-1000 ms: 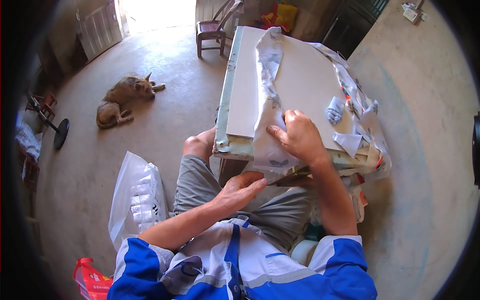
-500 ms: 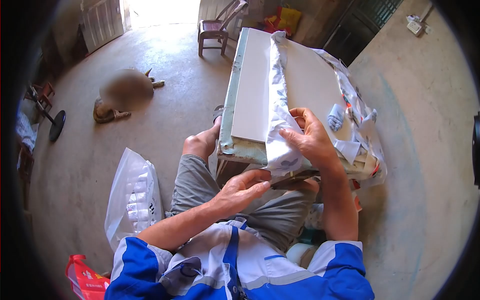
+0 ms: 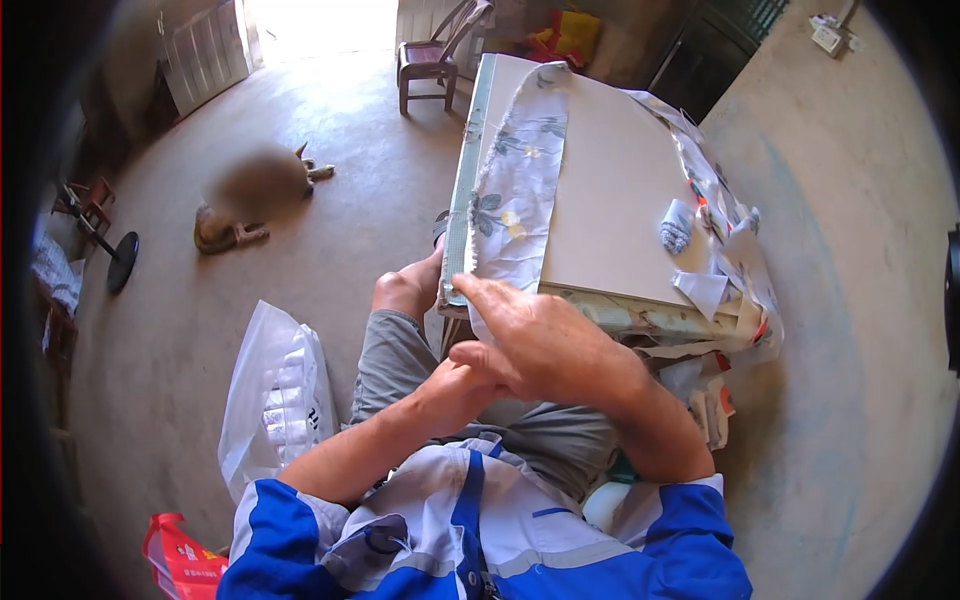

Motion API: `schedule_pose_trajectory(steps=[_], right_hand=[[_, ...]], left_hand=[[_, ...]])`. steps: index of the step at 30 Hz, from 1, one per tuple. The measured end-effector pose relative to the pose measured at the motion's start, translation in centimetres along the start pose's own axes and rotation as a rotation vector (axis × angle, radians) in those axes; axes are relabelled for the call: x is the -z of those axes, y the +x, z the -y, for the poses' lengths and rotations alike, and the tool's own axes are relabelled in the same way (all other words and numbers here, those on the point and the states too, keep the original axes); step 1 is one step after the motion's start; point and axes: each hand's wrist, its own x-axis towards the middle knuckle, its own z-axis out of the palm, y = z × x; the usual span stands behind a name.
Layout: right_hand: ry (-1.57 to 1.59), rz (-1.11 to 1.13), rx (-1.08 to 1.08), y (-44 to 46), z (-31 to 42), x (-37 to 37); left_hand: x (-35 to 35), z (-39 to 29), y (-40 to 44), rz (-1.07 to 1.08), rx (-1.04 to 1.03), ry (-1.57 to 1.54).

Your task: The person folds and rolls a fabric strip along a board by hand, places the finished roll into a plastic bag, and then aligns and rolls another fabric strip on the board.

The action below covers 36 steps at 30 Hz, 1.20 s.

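A white cloth strip [image 3: 522, 190] with a leaf and yellow flower print lies flat along a pale board [image 3: 615, 190], its frayed edge to the left. My right hand [image 3: 535, 335] lies across the strip's near end, index finger stretched left over the cloth and thumb apart below it. My left hand [image 3: 465, 385] is just under the right one, close to the strip's hanging end; its fingers are hidden behind the right hand. A small grey-white bundle [image 3: 676, 230] rests on the board's right part, beside white cloth scraps [image 3: 703, 290].
The board lies on a green-covered table [image 3: 458, 230] above my knees. A clear bag of white rolls [image 3: 285, 390] stands on the floor at left, with a red bag [image 3: 185, 560] nearer. Farther off are a chair [image 3: 428, 65] and a lying animal [image 3: 235, 235].
The narrow folded strip is now spread wider and flat, reaching further left, with its print showing. My right hand has moved left and down, crossing over my left hand.
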Motion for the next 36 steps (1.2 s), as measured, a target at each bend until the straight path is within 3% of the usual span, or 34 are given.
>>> schedule_pose_trajectory(steps=[2, 3, 5, 7, 9, 11, 14, 15, 19, 23, 27, 30, 32, 34, 36], right_hand=[[0.036, 0.108, -0.025, -0.7, 0.6, 0.5], [0.069, 0.128, 0.004, -1.1, 0.7, 0.6], [0.078, 0.099, 0.101, -2.1, 0.4, -0.1], [0.136, 0.184, 0.009, -2.4, 1.4, 0.7], [0.226, 0.212, -0.029, -2.7, 1.5, 0.9], [0.354, 0.178, -0.02, -3.2, 0.4, 0.3], [0.479, 0.214, -0.039, -3.4, -1.0, 0.8], [0.621, 0.163, -0.116, -3.5, -1.1, 1.0], [0.618, -0.1, -0.301, -4.3, -3.9, -0.8], [0.738, -0.127, -0.501, -5.0, -4.3, -1.4], [1.059, 0.02, -0.489, -5.6, -4.3, -2.1], [1.236, -0.179, -0.338, -5.9, -3.9, -3.7], [1.311, -0.241, -0.32, -6.2, -4.0, -2.9], [1.376, -0.277, -0.285, -6.5, -4.1, -1.9], [1.312, -0.291, -0.333, -6.6, -3.5, -1.8]], left_hand=[[0.5, -0.6, -0.3, 0.067, 0.079, 0.027], [0.4, -0.4, -0.7, 0.119, 0.025, -0.255], [0.2, -0.8, -1.0, 0.041, 0.041, -0.122], [0.1, -1.2, -1.0, 0.043, 0.091, -0.142], [-1.8, -1.5, -1.5, -0.105, 0.017, 0.161], [-0.4, -1.3, -1.3, -0.108, 0.173, -0.173], [1.9, -0.1, -0.9, -0.022, 0.158, -0.158], [1.0, -0.7, -1.0, -0.109, 0.156, -0.091], [-0.5, -1.1, -1.3, -0.461, 0.117, -0.055], [-1.2, -1.8, -2.1, -0.534, 0.059, 0.034], [-3.1, -3.0, -3.0, -0.227, 0.165, 0.009], [-5.0, -2.4, -2.7, -0.062, 0.194, -0.099], [-5.4, -1.9, -2.0, 0.008, 0.24, 0.102], [-4.7, -0.1, -1.4, -0.05, 0.136, 0.445], [-4.2, -0.1, -1.3, -0.039, 0.204, 0.563]])
